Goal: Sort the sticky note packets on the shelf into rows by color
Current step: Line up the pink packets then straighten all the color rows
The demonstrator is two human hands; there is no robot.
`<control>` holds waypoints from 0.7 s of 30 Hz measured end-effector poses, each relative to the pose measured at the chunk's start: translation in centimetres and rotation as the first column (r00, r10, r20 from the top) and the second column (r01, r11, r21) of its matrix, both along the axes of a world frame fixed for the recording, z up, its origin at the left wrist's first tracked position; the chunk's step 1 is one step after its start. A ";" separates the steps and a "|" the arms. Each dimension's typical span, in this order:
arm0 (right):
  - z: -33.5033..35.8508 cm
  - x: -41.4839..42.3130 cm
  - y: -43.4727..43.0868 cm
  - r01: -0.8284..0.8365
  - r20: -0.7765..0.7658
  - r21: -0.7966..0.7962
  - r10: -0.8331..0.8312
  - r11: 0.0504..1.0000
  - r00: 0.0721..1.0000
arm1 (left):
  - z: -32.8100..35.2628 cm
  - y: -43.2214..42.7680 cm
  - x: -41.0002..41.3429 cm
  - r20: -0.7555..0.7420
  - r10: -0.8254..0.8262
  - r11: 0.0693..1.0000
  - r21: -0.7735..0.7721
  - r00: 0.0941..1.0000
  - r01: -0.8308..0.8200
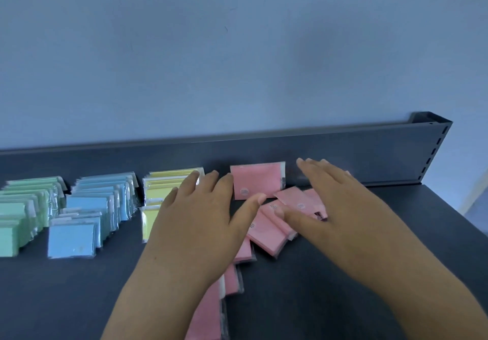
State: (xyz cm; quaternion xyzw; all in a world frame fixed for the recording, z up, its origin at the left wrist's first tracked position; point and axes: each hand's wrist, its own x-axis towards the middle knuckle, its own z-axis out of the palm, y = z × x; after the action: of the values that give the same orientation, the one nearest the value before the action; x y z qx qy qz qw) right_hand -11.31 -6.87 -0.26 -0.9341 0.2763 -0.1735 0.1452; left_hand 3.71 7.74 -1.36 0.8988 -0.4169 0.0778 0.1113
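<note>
Head view, contents as found.

Surface: 1 dark grey shelf (343,300), matt, running the width of the picture and closed at the far side by a low back rail (343,152) of the same colour. At the rail's right end stands 1 slotted upright (435,149) with a column of small slots.

Room: a plain pale blue-grey wall (237,49) fills everything above the rail. At the far right edge, past the shelf end, is a pale patch (475,194); I cannot tell what it is.

Stock, left to right:
- 1 green row (23,207), cut by the left edge.
- 1 blue row (92,205), just beside it.
- 1 yellow row (158,189), its right side partly hidden under my left hand (200,215).

All 3 run front to back, the packets overlapping in clear wrappers.

Pink, unsorted:
- 1 back pink packet (257,180), close to the rail, between my 2 hands.
- A pink pile (266,235) of tilted, overlapping packets, nearer to me than that packet.
- A pink line (208,313) trailing toward me beside my left forearm.

Hands:
- My left hand is palm down, fingers straight and a little spread, gripping nothing. The thumb tip is at the lower edge of the back pink packet.
- My right hand (335,207) is palm down likewise, fingers straight and fanned toward the rail, thumb stretched over the pink pile, gripping nothing.

Whether either palm presses the packets beneath, I cannot tell.
</note>
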 end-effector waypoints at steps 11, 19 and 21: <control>-0.8 -9.5 -7.8 0.137 0.048 0.021 -0.138 0.990 0.989 | -3.1 -2.0 -6.3 -0.080 0.095 0.988 -0.117 0.992 -0.104; -2.2 -12.7 -10.1 0.047 0.018 0.053 -0.048 0.998 0.999 | -4.4 -4.2 -9.4 -0.039 0.126 0.989 -0.073 0.991 -0.129; -2.5 -12.7 -10.5 0.033 0.027 0.053 -0.034 0.998 0.999 | -4.4 -4.2 -9.9 -0.030 0.136 0.988 -0.075 0.990 -0.137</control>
State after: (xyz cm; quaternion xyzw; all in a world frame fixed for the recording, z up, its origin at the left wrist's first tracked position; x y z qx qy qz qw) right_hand -24.02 -17.36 -2.78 -0.9226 0.2944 -0.1816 0.1707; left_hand -6.21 3.50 -5.74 0.9212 -0.3497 0.0900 0.1451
